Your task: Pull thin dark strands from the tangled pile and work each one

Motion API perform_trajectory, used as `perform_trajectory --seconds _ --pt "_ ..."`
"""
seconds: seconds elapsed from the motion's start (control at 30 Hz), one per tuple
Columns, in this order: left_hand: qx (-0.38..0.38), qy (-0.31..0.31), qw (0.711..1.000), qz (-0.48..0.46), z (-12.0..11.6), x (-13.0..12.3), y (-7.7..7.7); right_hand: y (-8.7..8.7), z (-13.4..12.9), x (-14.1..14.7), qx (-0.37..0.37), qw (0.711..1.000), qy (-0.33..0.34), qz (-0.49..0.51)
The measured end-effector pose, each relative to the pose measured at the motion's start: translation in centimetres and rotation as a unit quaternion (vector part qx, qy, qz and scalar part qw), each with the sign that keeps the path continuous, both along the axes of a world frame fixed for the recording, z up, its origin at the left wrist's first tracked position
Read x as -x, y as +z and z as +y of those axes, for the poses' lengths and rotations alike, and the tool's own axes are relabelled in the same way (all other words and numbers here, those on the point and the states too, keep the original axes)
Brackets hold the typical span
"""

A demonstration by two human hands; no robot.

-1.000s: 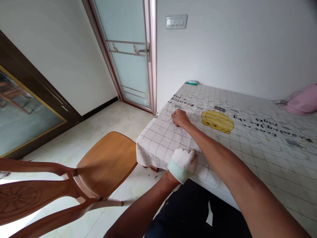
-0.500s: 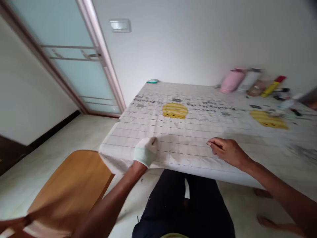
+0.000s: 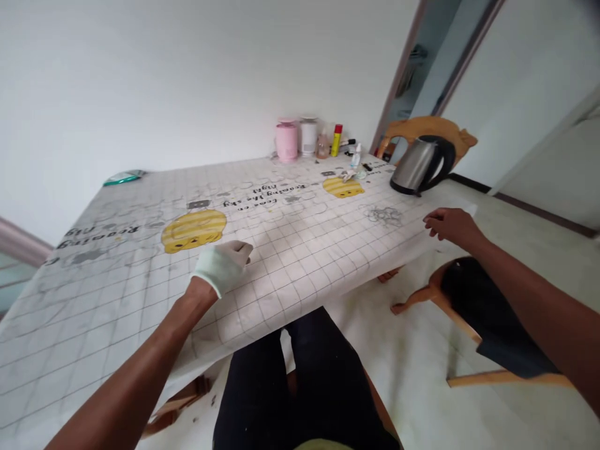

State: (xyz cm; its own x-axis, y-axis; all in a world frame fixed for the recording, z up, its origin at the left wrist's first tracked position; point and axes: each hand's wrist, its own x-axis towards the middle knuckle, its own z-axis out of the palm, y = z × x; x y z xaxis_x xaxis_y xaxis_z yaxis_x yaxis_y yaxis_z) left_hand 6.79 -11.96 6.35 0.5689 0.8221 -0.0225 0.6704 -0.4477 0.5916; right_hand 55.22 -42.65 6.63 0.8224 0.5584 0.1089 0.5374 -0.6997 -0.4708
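My left hand, in a white glove with a pale green cuff, is closed above the tablecloth beside a printed yellow striped figure. Whatever it holds, if anything, is hidden. My bare right hand hovers near the right edge of the table, its fingers curled together; I cannot make out anything between them. Nearest to that hand are a tangle of thin grey strands on the cloth and a steel kettle with a black handle.
Along the wall stand a pink container, a white container, a yellow can with red cap and small bottles. A green-edged item lies at the back left. Wooden chairs stand at the right.
The view has swung right, bringing the kettle and right-hand chairs into sight. My right hand is now by the table's right edge; my left is near the yellow print. Both remain closed.
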Motion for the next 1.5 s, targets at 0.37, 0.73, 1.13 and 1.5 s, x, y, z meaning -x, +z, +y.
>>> perform_trajectory --seconds 0.37,0.73,1.13,1.5 --pt "-0.044 -0.068 0.996 0.03 1.9 -8.4 -4.8 -2.9 7.0 -2.5 0.075 0.977 0.095 -0.176" --pt "-0.103 -0.077 0.987 0.092 2.2 -8.0 -5.6 -5.2 17.4 -2.0 0.154 0.967 0.096 -0.18" --pt "-0.102 -0.073 0.986 0.108 2.3 -8.2 -5.8 -3.6 15.1 -3.8 0.156 0.952 0.114 -0.238" --pt "-0.095 -0.082 0.985 0.121 2.3 -8.3 -5.8 -3.8 13.1 -1.9 0.189 0.947 0.143 -0.218"
